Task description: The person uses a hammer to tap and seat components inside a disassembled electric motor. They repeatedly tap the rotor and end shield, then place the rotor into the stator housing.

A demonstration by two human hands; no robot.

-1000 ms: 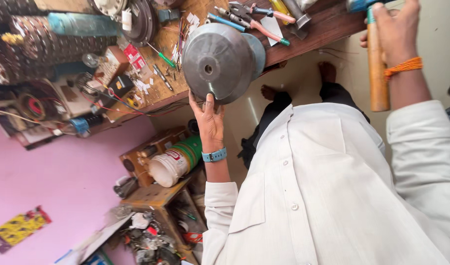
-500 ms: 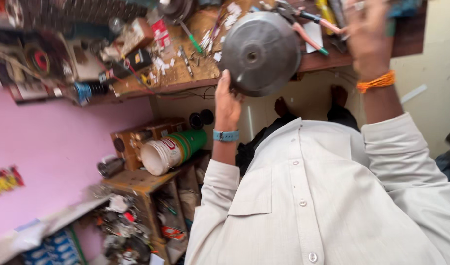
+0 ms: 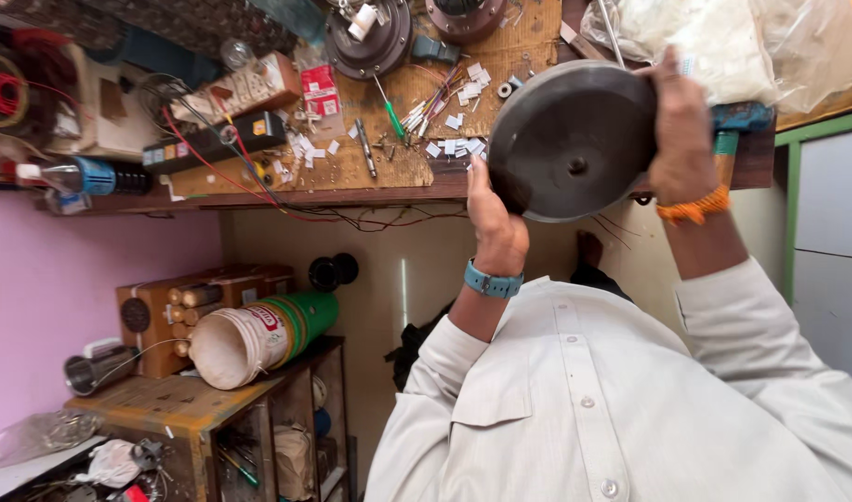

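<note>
I hold a round dark grey metal cover (image 3: pixel 574 139) with a small centre hole, raised in front of the wooden workbench (image 3: pixel 351 177). My left hand (image 3: pixel 495 223), with a blue watch on the wrist, grips its lower left rim. My right hand (image 3: pixel 679 130), with an orange thread on the wrist, clasps its right rim. My white shirt fills the lower right of the view. A blue-headed tool with a wooden handle (image 3: pixel 734 130) lies on the bench just behind my right hand.
The bench holds a round motor part (image 3: pixel 370 37), a screwdriver (image 3: pixel 389 107), coloured wires, paper scraps, a power strip (image 3: pixel 212 144) and a plastic bag (image 3: pixel 714 37). Below left, a wooden shelf (image 3: pixel 193 409) carries a tipped white and green bucket (image 3: pixel 258 335).
A second ago my right hand held a wooden-handled hammer up; now it grips the cover's right rim. The cover has turned and the view has swung over the bench.
</note>
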